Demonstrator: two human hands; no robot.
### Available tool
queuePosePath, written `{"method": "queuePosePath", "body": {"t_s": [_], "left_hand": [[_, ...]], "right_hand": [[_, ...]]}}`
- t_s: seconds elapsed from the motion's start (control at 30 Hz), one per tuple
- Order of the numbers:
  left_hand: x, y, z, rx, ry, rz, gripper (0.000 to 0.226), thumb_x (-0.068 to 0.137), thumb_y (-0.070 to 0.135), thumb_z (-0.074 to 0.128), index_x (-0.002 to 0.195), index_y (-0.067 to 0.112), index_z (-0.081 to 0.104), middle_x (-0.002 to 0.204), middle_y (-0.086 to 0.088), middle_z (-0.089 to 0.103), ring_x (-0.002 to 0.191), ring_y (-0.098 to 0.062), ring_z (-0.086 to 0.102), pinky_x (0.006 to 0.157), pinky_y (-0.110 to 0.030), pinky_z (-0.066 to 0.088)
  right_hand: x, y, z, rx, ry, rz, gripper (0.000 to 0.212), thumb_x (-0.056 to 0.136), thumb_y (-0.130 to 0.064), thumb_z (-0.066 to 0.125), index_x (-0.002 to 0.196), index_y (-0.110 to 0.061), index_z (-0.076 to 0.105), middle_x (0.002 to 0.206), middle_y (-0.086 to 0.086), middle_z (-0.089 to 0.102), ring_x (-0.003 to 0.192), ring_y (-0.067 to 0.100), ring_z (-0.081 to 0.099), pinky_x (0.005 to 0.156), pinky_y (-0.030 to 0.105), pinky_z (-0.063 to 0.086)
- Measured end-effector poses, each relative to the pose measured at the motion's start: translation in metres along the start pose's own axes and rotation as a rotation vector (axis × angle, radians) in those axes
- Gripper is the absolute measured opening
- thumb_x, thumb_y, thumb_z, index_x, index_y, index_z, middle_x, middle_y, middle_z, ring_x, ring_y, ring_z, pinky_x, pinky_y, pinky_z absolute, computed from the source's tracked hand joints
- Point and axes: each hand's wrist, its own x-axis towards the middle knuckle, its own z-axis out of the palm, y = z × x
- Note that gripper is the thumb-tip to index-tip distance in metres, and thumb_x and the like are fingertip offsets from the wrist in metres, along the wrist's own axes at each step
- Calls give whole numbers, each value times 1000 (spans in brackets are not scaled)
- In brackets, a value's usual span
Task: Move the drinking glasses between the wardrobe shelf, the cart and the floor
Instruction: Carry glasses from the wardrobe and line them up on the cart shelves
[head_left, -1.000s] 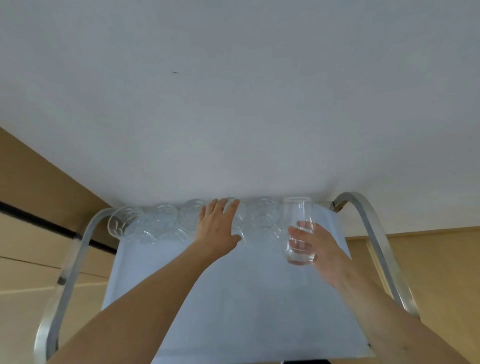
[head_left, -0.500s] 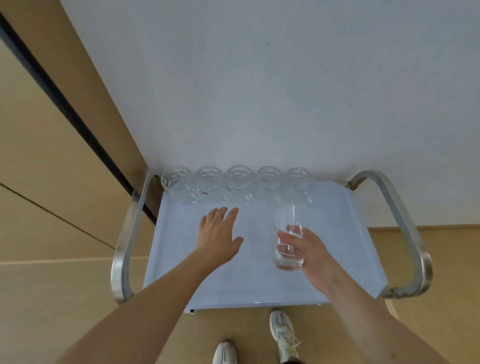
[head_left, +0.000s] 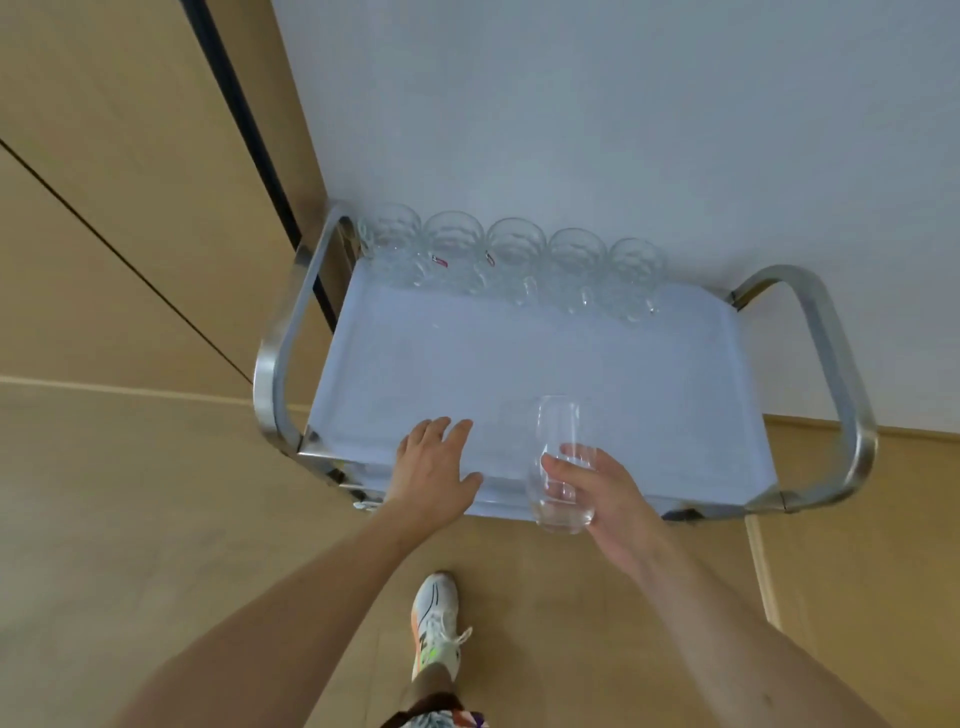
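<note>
Your right hand (head_left: 605, 493) grips a clear drinking glass (head_left: 558, 462), upright, at the cart's (head_left: 545, 364) 6 o'clock edge. Your left hand (head_left: 434, 465), fingers straight and relaxed, lies just beside it at 9 o'clock, holding nothing. Five glasses (head_left: 514, 260) stand in a touching row along the cart's 12 o'clock edge. Your shoe (head_left: 436, 623) is on the floor (head_left: 156, 519) below.

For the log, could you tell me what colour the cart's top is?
Pale blue cart top, head view.

Right hand (head_left: 605, 499) hides the glass's (head_left: 558, 462) far side.
</note>
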Motion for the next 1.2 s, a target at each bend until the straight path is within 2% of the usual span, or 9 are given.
{"method": "queuePosePath", "body": {"t_s": [0.17, 0.23, 0.5, 0.6, 0.83, 0.93, 1.07, 1.13, 1.2], "left_hand": [[-55, 13, 33, 10, 26, -33, 72, 95, 43, 62, 156, 19, 32, 159, -11, 34, 149, -30, 24, 121, -46, 25], [-77, 21, 46, 9, 34, -47, 72, 93, 42, 63, 155, 19, 34, 158, -12, 36, 148, -31, 25, 120, -46, 25], [-142, 54, 74, -26, 118, -56, 72, 92, 40, 66, 155, 21, 37, 158, -12, 36, 149, -31, 25, 121, -46, 24], [-152, 61, 75, -10, 144, -33, 72, 93, 42, 65, 155, 21, 36, 159, -12, 35, 149, -30, 24, 122, -46, 24], [-139, 51, 88, -11, 185, 4, 70, 95, 43, 64, 154, 19, 37, 157, -12, 38, 148, -30, 26, 120, -48, 27], [-122, 35, 104, -14, 191, 14, 69, 95, 41, 65, 154, 18, 37, 157, -13, 38, 148, -29, 27, 120, -46, 26], [-91, 2, 138, -18, 195, 26, 67, 96, 39, 64, 154, 18, 38, 158, -13, 37, 149, -29, 26, 120, -45, 27], [-72, -16, 156, -20, 206, 30, 67, 96, 39, 63, 154, 19, 37, 158, -12, 37, 149, -29, 26, 120, -45, 27], [-52, -33, 168, -19, 228, 28, 66, 97, 39, 63, 154, 18, 37, 158, -11, 38, 148, -29, 27, 119, -44, 29]], "right_hand": [[-31, 46, -26, 8, -53, -2, 62, 76, -24, 87, 128, -3, 60, 102, 15, 69, 99, 36, 65, 94, 54, 54], [-45, 64, -38, 21, -51, 6, 64, 76, -22, 87, 131, -5, 59, 111, 19, 71, 106, 39, 68, 99, 56, 53], [-97, 103, -69, 30, -99, -27, 67, 76, -23, 87, 133, -7, 56, 106, 14, 68, 98, 32, 66, 93, 65, 53], [-106, 108, -73, 13, -96, -40, 76, 69, -27, 90, 135, -10, 55, 116, 13, 70, 106, 31, 69, 94, 56, 56], [-87, 127, -73, -13, -89, -49, 90, 57, -35, 99, 133, -14, 57, 121, 14, 70, 107, 31, 71, 85, 49, 60], [-63, 141, -70, -29, -84, -60, 88, 58, -38, 97, 133, -14, 57, 121, 15, 70, 104, 28, 71, 90, 50, 58], [-18, 172, -64, -46, -84, -77, 90, 54, -40, 98, 131, -18, 58, 116, 15, 71, 98, 29, 71, 84, 50, 60], [8, 188, -62, -55, -91, -92, 87, 56, -37, 98, 130, -18, 57, 116, 16, 72, 97, 28, 73, 89, 51, 59], [33, 199, -61, -55, -81, -110, 83, 58, -35, 96, 129, -18, 57, 118, 14, 72, 97, 25, 73, 88, 45, 59]]}}
